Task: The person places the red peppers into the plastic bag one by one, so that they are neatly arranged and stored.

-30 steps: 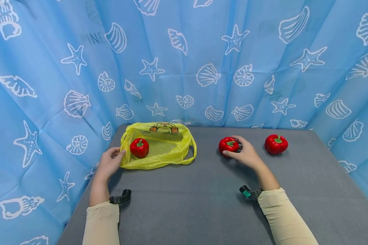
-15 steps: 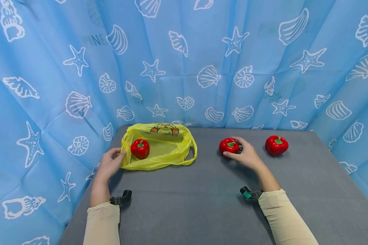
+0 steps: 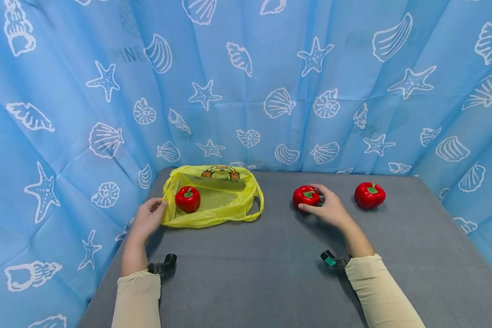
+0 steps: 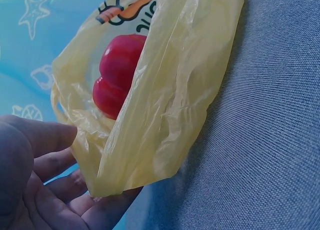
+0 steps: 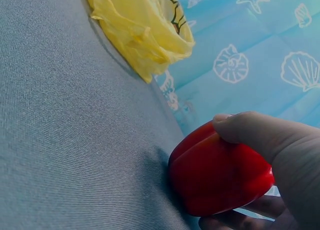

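Nearest us, the grey fabric-covered table (image 3: 246, 273) spans the foreground. Our left hand (image 3: 148, 218) pinches the 9 o'clock edge of the crumpled yellow plastic bag (image 3: 205, 220). Our right hand (image 3: 329, 207), the nearer one, grips the glossy, blocky red bell pepper (image 3: 302, 197) from its 3 o'clock side; we cannot tell whether its base touches the cloth. From this pepper, the bag's mouth lies at 9 o'clock, long axis running 9 to 3; a strip of cloth between them gives sideways room. Inside, a second red bell pepper (image 3: 185, 201) sits toward 9 o'clock. A third red bell pepper (image 3: 369, 198) stands beyond the right hand at 3 o'clock. The blue shell-print curtain (image 3: 256, 79) bounds the far edge.
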`<state>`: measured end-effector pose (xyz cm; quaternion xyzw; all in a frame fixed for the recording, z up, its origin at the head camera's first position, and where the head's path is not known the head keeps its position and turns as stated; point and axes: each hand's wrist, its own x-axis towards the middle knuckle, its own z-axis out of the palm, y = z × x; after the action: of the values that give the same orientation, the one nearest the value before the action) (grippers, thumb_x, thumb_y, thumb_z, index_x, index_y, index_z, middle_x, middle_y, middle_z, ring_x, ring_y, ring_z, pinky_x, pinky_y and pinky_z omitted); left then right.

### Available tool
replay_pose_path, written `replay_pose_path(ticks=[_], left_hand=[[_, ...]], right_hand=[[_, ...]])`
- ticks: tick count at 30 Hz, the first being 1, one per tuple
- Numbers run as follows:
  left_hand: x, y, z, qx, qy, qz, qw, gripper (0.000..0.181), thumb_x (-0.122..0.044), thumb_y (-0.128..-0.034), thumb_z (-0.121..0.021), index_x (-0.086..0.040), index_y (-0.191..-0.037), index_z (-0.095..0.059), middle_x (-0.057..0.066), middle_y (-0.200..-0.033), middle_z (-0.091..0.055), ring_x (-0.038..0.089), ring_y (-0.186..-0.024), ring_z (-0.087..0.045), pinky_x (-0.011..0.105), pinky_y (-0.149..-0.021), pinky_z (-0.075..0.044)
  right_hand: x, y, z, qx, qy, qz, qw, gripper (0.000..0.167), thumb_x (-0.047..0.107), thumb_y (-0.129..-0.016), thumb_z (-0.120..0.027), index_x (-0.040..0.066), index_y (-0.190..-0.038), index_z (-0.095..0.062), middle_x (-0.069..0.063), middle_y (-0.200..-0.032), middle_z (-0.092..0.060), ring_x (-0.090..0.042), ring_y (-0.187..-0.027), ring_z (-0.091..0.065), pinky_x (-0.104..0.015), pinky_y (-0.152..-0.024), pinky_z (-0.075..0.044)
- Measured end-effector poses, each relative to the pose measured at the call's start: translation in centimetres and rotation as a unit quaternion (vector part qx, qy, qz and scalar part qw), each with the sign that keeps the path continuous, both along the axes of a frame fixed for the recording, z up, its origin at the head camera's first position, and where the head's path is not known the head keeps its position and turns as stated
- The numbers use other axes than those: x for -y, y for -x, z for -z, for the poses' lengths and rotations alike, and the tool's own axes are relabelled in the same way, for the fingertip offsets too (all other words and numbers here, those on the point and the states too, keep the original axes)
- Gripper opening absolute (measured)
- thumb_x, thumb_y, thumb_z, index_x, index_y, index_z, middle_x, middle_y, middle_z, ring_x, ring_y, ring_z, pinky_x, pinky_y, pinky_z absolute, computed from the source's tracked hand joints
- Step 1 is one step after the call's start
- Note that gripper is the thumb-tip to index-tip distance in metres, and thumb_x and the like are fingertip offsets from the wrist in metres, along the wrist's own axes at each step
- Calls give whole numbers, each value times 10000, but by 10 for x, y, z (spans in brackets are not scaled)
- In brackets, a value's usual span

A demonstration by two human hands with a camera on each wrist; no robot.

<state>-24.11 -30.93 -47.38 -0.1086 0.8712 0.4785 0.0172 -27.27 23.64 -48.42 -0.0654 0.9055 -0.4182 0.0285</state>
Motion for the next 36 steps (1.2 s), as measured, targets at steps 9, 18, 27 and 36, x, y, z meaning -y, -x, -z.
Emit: replay_pose_path(ticks=[9, 18, 27, 36], left_hand=[[0, 0, 1, -30, -21, -29, 10000, 572, -424, -1133, -457, -8, -1521, -519, 242, -1486, -538, 369, -1352, -524, 487, -1057, -494], [0, -1, -2, -69, -54, 9, 10000, 574, -413, -1134, -457, 2, -1526, -506, 254, -1501, -521, 389, -1376, -507, 521, -1083, -485], [-1, -2, -5, -61, -52, 14, 10000, 575, -413, -1133, -455, -2, -1532, -504, 255, -1514, -516, 398, -1395, -499, 540, -1103, -481], [0, -1, -5, -78, -71, 13, 9999, 580, -429, -1133, -452, -15, -1535, -509, 242, -1495, -533, 378, -1364, -522, 498, -1061, -496]], right_hand=[[2, -3, -3, 35, 23, -49, 10000, 840, 476, -942, -789, 101, -1596, -419, -247, -1599, -457, -483, -1426, -465, -677, -1101, -481], [6, -5, -6, 45, -26, -164, 9999, 822, 480, -931, -801, 122, -1580, -447, -229, -1563, -498, -469, -1399, -485, -644, -1057, -530], [11, -8, -9, 39, -34, -206, 9998, 836, 489, -916, -814, 125, -1578, -456, -211, -1543, -521, -453, -1385, -499, -603, -1020, -567], [22, -13, -21, -87, 33, -303, 9995, 836, 453, -908, -829, 118, -1580, -460, -196, -1548, -529, -452, -1377, -532, -624, -1044, -547]])
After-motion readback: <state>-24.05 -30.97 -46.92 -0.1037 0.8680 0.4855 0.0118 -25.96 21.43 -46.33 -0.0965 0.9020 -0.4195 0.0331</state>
